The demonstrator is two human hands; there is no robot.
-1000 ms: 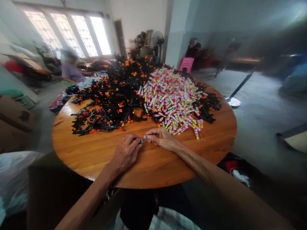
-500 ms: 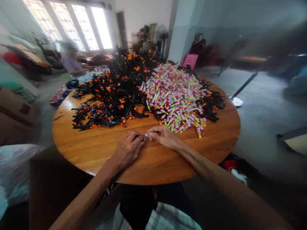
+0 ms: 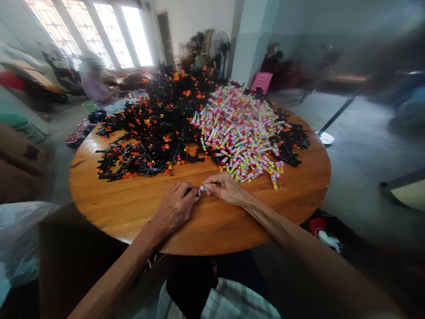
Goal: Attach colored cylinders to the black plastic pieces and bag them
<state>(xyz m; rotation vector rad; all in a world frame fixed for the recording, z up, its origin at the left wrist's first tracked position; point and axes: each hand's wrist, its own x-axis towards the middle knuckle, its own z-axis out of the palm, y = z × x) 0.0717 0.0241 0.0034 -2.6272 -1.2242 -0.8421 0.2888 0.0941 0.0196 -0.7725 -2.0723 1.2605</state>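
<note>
My left hand (image 3: 174,206) rests on the round wooden table (image 3: 133,208), fingers pinched on a small black part (image 3: 191,191). My right hand (image 3: 223,188) meets it fingertip to fingertip, pinched on a small colourful tube (image 3: 202,189). The two pieces touch between my hands. Just beyond my right hand lies a heap of colourful tubes (image 3: 241,128). A big pile of black parts with orange tips (image 3: 156,128) fills the table's left and middle.
Another person (image 3: 94,84) sits at the far left by the windows. A pink stool (image 3: 261,82) and a fan (image 3: 221,46) stand behind the table. A white plastic bag (image 3: 16,243) lies at my lower left. A stand's base (image 3: 325,138) sits on the floor to the right.
My hands stay together at the table's near edge, fingers shifting slightly on the small pieces. The view has drifted a little; the piles have not moved.
</note>
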